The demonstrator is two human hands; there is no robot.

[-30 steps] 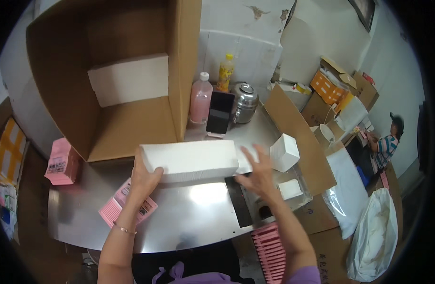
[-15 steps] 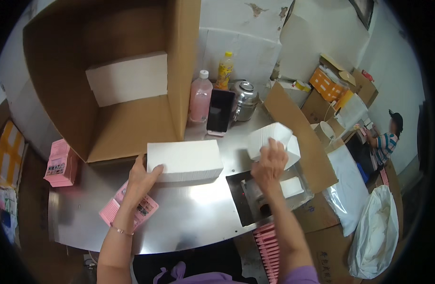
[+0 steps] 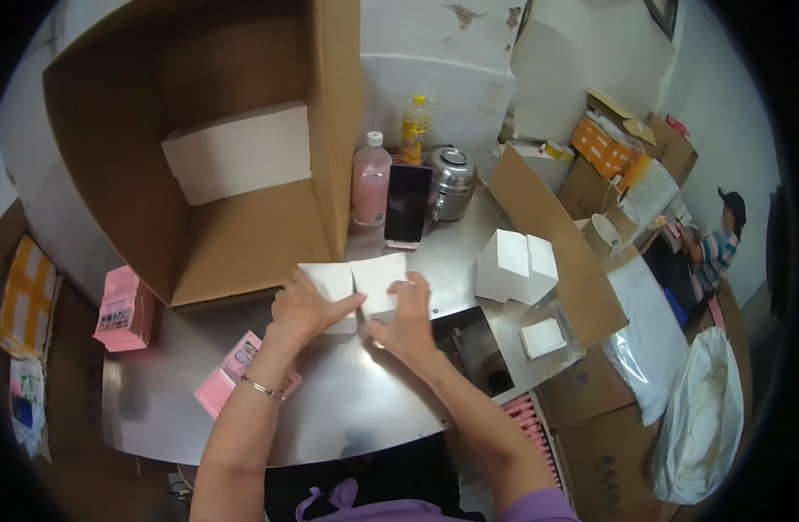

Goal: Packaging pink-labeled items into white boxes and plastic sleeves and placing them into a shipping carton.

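While parted, fingers (image 3: 410,296) against white stacks (image 3: 378,277)

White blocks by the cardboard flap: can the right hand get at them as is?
Probably yes: only tabletop shows between the right hand and the white blocks. That hand is on a white stack, so it may need to let go first.

At 12 I've got an upright phone (image 3: 408,204), pink-liquid bottle (image 3: 370,181) and yellow-capped bottle (image 3: 413,130) behind; steel canister (image 3: 453,184) at 1, co-worker (image 3: 719,252) at 3, white plastic bag (image 3: 700,426) at 4.
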